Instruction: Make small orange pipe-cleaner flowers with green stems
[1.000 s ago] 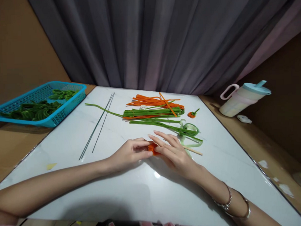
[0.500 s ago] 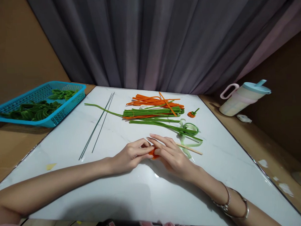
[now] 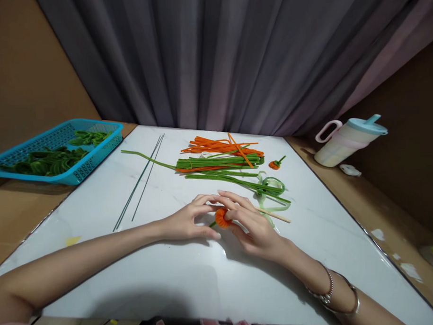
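Observation:
A small round orange pipe-cleaner pumpkin (image 3: 222, 218) with a green stem pointing left is pinched in the fingers of my right hand (image 3: 256, 227). Around its left side, my left hand (image 3: 190, 221) is open, thumb and fingers apart. Its fingertips come close to the pumpkin; whether they touch cannot be made out. Beyond my hands lie green pipe cleaners (image 3: 220, 161) in a bundle and loose, with orange pipe cleaners (image 3: 216, 146) behind. A similar little pumpkin (image 3: 274, 164) with a green stem rests to their right.
Thin dark green wires (image 3: 142, 184) lie at the left. A wooden stick (image 3: 275, 215) and pale green ribbon (image 3: 264, 198) sit beyond my right hand. A blue basket (image 3: 77, 177) of green coils stands far left, a tumbler (image 3: 351, 143) far right. A yellow scrap (image 3: 73, 240) lies near my left forearm.
My left thumb and fingers have spread apart and come off the orange pumpkin. It now shows more fully in my right hand, its green stem visible on the left.

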A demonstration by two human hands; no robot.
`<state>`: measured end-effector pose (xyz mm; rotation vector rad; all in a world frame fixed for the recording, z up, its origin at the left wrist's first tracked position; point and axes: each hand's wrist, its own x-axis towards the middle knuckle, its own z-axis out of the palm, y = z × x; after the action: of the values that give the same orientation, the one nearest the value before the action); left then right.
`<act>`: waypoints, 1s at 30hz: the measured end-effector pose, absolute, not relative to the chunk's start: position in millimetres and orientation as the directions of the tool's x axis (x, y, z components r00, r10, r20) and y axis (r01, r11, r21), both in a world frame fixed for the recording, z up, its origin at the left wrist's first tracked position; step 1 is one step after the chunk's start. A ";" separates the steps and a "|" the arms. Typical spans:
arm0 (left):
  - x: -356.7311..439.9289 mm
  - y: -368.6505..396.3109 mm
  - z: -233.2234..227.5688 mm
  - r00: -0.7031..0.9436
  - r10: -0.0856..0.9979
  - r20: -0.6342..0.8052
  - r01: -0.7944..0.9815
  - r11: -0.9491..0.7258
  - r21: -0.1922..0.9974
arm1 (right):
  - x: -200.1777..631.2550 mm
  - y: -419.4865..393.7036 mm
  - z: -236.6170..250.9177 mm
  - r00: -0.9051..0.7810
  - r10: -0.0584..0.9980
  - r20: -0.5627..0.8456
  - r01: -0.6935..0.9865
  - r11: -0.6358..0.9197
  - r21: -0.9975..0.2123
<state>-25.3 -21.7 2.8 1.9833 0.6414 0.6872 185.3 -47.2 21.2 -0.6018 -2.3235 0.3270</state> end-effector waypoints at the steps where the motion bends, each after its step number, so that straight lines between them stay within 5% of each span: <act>1: -24.6 -22.4 2.6 0.719 0.671 0.179 0.158 -0.409 0.899 | 185.4 -47.0 20.9 -0.637 0.518 0.571 0.321 0.852 -0.414; 9: -20.6 -26.5 3.2 0.700 0.707 -0.099 0.026 0.114 0.993 | 188.5 -39.9 20.0 -0.586 0.649 0.484 0.329 0.737 -0.590; 17: -20.3 -26.3 9.7 0.619 0.768 -0.164 0.003 0.207 0.978 | 190.2 -32.8 14.7 -0.546 0.788 0.286 0.256 0.482 -0.838; 30: -16.8 -24.9 5.7 0.607 0.783 -0.135 -0.073 0.224 0.972 | 186.6 -31.7 10.9 -0.495 0.861 0.114 0.098 0.186 -0.978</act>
<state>-16.8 -24.9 5.7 1.2095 0.7215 0.6670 186.6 -31.7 10.9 -0.9078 -1.7582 1.3722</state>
